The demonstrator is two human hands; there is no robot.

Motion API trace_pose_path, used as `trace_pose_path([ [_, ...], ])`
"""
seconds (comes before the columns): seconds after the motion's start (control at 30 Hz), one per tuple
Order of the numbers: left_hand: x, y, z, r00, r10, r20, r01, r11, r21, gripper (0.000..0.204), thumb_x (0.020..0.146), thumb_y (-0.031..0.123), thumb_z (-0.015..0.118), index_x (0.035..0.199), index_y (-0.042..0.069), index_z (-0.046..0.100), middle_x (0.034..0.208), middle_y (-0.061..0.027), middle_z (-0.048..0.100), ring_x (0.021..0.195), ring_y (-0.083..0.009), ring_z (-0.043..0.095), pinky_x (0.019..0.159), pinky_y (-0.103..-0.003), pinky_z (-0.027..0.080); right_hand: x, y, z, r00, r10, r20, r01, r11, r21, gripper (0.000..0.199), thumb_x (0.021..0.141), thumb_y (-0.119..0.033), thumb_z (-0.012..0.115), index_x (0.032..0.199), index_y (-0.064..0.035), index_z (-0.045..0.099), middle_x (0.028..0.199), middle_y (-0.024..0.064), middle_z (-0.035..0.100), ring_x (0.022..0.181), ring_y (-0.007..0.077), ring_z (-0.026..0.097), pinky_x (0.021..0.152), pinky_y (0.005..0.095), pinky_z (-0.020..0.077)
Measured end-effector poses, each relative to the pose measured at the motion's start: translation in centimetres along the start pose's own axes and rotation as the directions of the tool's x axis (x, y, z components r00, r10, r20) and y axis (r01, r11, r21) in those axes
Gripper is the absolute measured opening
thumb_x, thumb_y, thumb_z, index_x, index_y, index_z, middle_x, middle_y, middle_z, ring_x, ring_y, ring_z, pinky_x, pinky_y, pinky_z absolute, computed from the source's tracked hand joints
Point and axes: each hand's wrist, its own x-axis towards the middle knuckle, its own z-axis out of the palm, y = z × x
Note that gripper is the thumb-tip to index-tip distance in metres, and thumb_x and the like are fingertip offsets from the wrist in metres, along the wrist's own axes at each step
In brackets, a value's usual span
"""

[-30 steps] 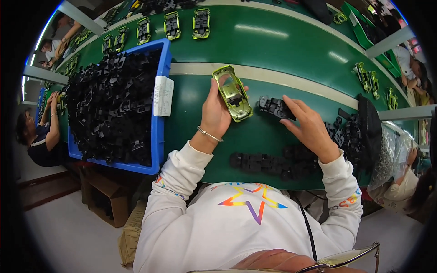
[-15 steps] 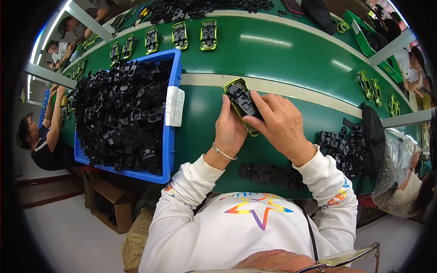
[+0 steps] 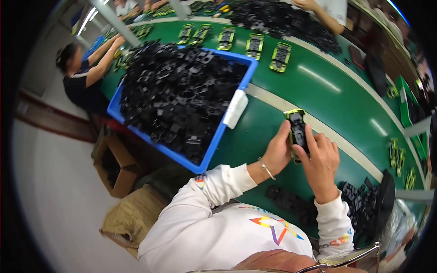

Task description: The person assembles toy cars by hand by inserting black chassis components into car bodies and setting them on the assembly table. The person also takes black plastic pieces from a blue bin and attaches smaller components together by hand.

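Observation:
Both hands hold one toy car body [image 3: 298,128], yellow-green at the rim with a black chassis part set inside it. My left hand [image 3: 277,149] grips its left side, thumb along the edge. My right hand [image 3: 322,160] lies on the right side, with its thumb and fingers pressing on the black part. The underside is hidden by the hands. Below them, near the table's front edge, lie several dark chassis pieces [image 3: 291,201]. To the left of my hands stands a blue crate [image 3: 214,148] heaped with black plastic parts [image 3: 177,95].
Several similar car bodies [image 3: 280,58] stand in a row on the green belt [image 3: 318,86]; others [image 3: 396,154] are at the right. A loose black pile [image 3: 359,198] lies right of my arm. A cardboard box [image 3: 116,166] sits below the crate. Co-workers are across and at left.
The view has swung left, so the crate, belt and hands appear farther right and tilted. Both hands keep hold of the same toy car body.

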Motion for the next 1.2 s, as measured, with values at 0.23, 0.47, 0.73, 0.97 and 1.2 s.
trace_pose_path([
  [0.23, -0.5, 1.1, 1.1, 1.000, 0.021, -0.016, -0.019, 0.994, 0.109, 0.042, 0.107, 0.042, 0.035, 0.131, 0.010, 0.045, 0.118, -0.0044, 0.057, 0.110, -0.0155, 0.057, 0.097, -0.035, 0.046, 1.1, -0.9, -1.3, 0.975, -0.039, 0.220, 0.071, 0.988, -0.137, 0.058, 0.082, -0.028, 0.074, 0.132, -0.0033, 0.055, 0.095, 0.0070, 0.059, 0.087, 0.0228, 0.055, 0.076, 0.0365, 0.0413],
  [0.47, -0.5, 0.7, 1.1, 0.999, 0.021, -0.047, -0.009, 0.969, 0.248, 0.037, 0.103, 0.031, 0.050, 0.133, 0.010, 0.041, 0.118, -0.0033, 0.055, 0.110, -0.0152, 0.057, 0.098, -0.034, 0.045, 0.9, -1.6, -1.2, 0.958, -0.020, 0.287, 0.090, 0.968, -0.234, 0.061, 0.080, -0.028, 0.075, 0.132, -0.0022, 0.054, 0.092, 0.0061, 0.057, 0.088, 0.0221, 0.055, 0.081, 0.0345, 0.0421],
  [0.73, -0.3, 0.1, -0.2, 0.999, -0.005, -0.043, 0.018, 0.954, 0.299, 0.037, 0.100, 0.017, 0.052, 0.133, 0.006, 0.040, 0.121, -0.0085, 0.057, 0.113, -0.0181, 0.058, 0.098, -0.034, 0.049, 0.5, -0.2, -2.3, 0.944, -0.070, 0.322, 0.101, 0.992, -0.078, 0.062, 0.081, -0.031, 0.075, 0.133, -0.0034, 0.055, 0.095, 0.0052, 0.060, 0.084, 0.0212, 0.059, 0.079, 0.0337, 0.0452],
  [0.97, -0.6, 0.2, 0.8, 0.993, 0.105, 0.045, -0.115, 0.908, 0.403, 0.041, 0.098, 0.014, 0.053, 0.136, 0.005, 0.040, 0.120, -0.0076, 0.057, 0.109, -0.0147, 0.058, 0.096, -0.031, 0.049, -1.1, 2.5, -0.6, 0.833, 0.305, 0.461, -0.553, 0.442, 0.707, 0.051, 0.095, -0.013, 0.063, 0.141, -0.0017, 0.046, 0.106, 0.0084, 0.067, 0.085, 0.0129, 0.064, 0.077, 0.0255, 0.0500],
  [1.2, -0.4, 0.2, 1.0, 0.987, 0.111, 0.116, -0.156, 0.841, 0.518, 0.043, 0.097, 0.013, 0.052, 0.136, 0.001, 0.039, 0.132, -0.0121, 0.056, 0.113, -0.0163, 0.057, 0.100, -0.032, 0.047, -1.6, 3.3, 1.5, 0.748, 0.257, 0.611, -0.657, 0.158, 0.737, 0.030, 0.096, -0.019, 0.064, 0.115, 0.0049, 0.063, 0.089, 0.0025, 0.065, 0.079, 0.0062, 0.055, 0.068, 0.0242, 0.0451],
])
